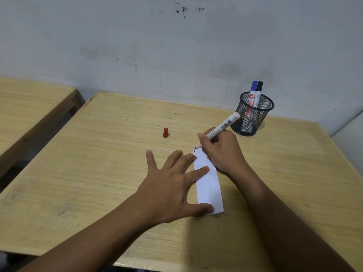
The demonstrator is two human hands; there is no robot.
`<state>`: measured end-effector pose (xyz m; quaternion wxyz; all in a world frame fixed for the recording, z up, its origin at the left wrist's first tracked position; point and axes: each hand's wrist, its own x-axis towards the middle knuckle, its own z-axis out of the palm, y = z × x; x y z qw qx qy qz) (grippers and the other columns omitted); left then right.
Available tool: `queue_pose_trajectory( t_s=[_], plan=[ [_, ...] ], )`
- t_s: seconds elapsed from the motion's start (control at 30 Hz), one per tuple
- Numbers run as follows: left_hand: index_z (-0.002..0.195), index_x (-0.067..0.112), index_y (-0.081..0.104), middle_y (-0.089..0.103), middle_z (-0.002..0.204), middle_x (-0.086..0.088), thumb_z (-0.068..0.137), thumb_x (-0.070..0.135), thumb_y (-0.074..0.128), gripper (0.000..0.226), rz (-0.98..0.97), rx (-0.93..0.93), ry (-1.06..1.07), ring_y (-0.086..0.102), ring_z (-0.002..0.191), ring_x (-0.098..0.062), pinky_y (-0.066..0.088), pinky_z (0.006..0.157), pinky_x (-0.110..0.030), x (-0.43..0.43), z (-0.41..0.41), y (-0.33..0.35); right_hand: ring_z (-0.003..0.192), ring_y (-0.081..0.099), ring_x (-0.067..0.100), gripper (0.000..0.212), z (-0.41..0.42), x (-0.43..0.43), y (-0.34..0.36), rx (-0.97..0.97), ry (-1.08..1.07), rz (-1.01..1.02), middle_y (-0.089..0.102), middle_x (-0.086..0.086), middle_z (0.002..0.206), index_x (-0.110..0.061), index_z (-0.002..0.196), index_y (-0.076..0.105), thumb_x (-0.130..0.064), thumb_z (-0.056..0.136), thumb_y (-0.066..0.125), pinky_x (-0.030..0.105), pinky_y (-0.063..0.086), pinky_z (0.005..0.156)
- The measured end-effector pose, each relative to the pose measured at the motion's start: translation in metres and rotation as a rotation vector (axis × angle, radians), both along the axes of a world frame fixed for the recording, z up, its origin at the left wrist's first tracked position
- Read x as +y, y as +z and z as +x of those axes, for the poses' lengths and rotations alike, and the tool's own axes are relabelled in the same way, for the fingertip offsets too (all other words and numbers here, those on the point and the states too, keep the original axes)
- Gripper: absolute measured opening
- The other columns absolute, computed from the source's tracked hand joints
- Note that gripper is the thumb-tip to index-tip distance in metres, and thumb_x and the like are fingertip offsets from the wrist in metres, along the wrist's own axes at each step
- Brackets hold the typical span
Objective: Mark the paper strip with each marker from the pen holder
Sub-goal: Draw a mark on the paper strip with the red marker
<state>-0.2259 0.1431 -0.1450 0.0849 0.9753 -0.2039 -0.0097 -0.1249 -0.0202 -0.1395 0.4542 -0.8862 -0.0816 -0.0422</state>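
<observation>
White paper strip (209, 185) lies lengthwise on the pale wooden table (98, 173), a little right of centre, its far end pointing toward 12 o'clock. A short black mark (194, 149) sits at the far left corner of the strip.

The left hand (172, 187) is spread flat and wide, palm down, beside the strip at its 9 o'clock edge. Its thumb presses the near end of the paper and its index fingertip (205, 169) rests on the middle of the strip; the other fingers lie splayed on the bare wood, holding nothing.

The right hand (224, 152) is curled tight around a white-barrelled red marker (220, 129), thumb and fingers pinching the barrel low down. The red tip touches the far end of the strip just beside the black mark, while the barrel slants up toward 2 o'clock. The heel of this hand rests on the strip's 3 o'clock side.

A red cap (166, 132) stands alone on the table at about 10 o'clock from the strip, well apart from both hands. A black mesh pen holder (253, 114) stands near the table's far edge at 1 o'clock, just behind the marker's raised end, with a blue-capped marker (253, 91) and a black-capped marker (258, 91) upright inside. A scuffed grey wall (176, 46) rises behind, and a second wooden table (29, 99) sits at 10 o'clock.
</observation>
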Motion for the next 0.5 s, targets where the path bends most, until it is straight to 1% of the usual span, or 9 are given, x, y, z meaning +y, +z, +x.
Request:
queue_pose_trajectory(
  t_s=[0.1,0.17,0.3,0.4,0.5],
  plan=[
    [0.150,0.050,0.020,0.016,0.163,0.006,0.075,0.092,0.027,0.087,-0.002,0.006,0.001,0.004,0.150,-0.017,0.003,0.105,-0.081,0.0002,-0.0001,0.0003,0.060,0.068,0.010,0.028,-0.0002,-0.0004,0.0010,0.010,0.009,0.003,0.070,-0.011,0.066,-0.016,0.080,0.071,-0.035,0.098,0.060,0.028,0.056,0.058],
    [0.150,0.049,0.020,0.016,0.163,0.006,0.075,0.092,0.026,0.087,-0.001,0.006,0.002,0.004,0.150,-0.017,0.003,0.105,-0.081,0.0005,-0.0004,-0.0003,0.058,0.067,0.006,0.027,-0.0005,-0.0006,0.0013,0.017,0.015,0.010,0.070,-0.008,0.068,-0.015,0.081,0.070,-0.034,0.098,0.060,0.023,0.055,0.057],
    [0.150,0.049,0.020,0.016,0.163,0.007,0.074,0.093,0.025,0.088,0.003,0.004,0.002,0.004,0.151,-0.018,0.003,0.105,-0.082,0.0004,0.0005,-0.0008,0.057,0.067,0.006,0.029,-0.0001,-0.0007,0.0019,0.030,0.024,0.000,0.069,-0.004,0.069,-0.011,0.083,0.071,-0.033,0.098,0.060,0.016,0.051,0.054],
    [0.150,0.049,0.022,0.018,0.163,0.006,0.074,0.092,0.026,0.088,-0.005,-0.001,0.003,0.006,0.151,-0.018,0.005,0.104,-0.082,0.0003,0.0008,-0.0012,0.055,0.066,0.007,0.030,0.0003,-0.0019,0.0022,0.037,0.034,0.003,0.068,-0.005,0.064,-0.008,0.082,0.071,-0.031,0.098,0.060,0.017,0.053,0.054],
    [0.150,0.049,0.022,0.019,0.163,0.007,0.074,0.093,0.025,0.088,0.004,0.002,0.001,0.007,0.151,-0.018,0.006,0.104,-0.082,-0.0001,0.0009,-0.0013,0.059,0.068,0.013,0.028,-0.0010,-0.0018,0.0035,0.033,0.048,-0.007,0.067,-0.008,0.062,-0.009,0.080,0.071,-0.030,0.097,0.061,0.025,0.056,0.058]
  ],
)
